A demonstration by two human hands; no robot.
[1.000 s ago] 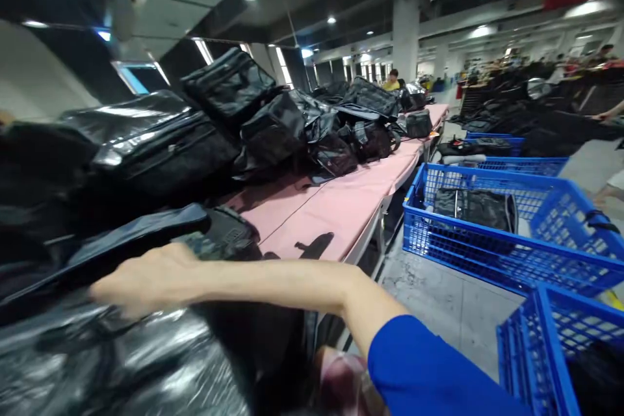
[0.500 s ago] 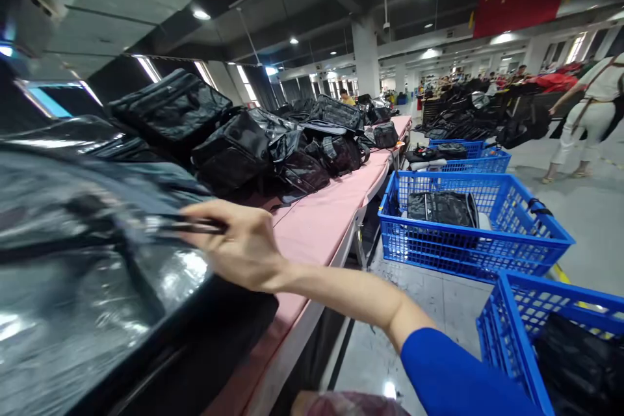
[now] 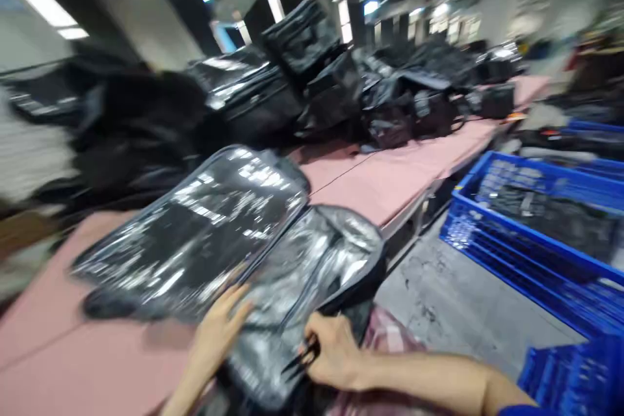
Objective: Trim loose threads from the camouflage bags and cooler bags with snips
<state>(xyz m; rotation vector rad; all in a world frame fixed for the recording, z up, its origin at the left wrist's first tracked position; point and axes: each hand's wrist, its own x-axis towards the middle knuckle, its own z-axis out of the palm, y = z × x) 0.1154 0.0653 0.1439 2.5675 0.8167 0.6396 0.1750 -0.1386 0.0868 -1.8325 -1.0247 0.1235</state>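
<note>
A black bag with shiny clear plastic lies unfolded in front of me; its lid panel (image 3: 209, 214) is laid back on the pink table and its silvery lined body (image 3: 302, 266) faces up. My left hand (image 3: 221, 318) rests at the near left edge of the bag, fingers extended, somewhat blurred. Over the bag's near right side, my right hand (image 3: 331, 348) is closed around small dark snips (image 3: 302, 361), their pointed ends directed left. Motion blur hides the finer detail of the snips and the lining.
Black bags (image 3: 336, 91) are heaped along the far part of the pink table (image 3: 361, 175). Dark material (image 3: 136, 136) is piled at the left. A blue plastic crate (image 3: 517, 240) holding a black bag stands on the floor to the right, with another blue crate (image 3: 575, 377) nearer.
My view has turned left and down. My right hand, still around the snips, has come back close to me over the opened bag. My left hand has entered view.
</note>
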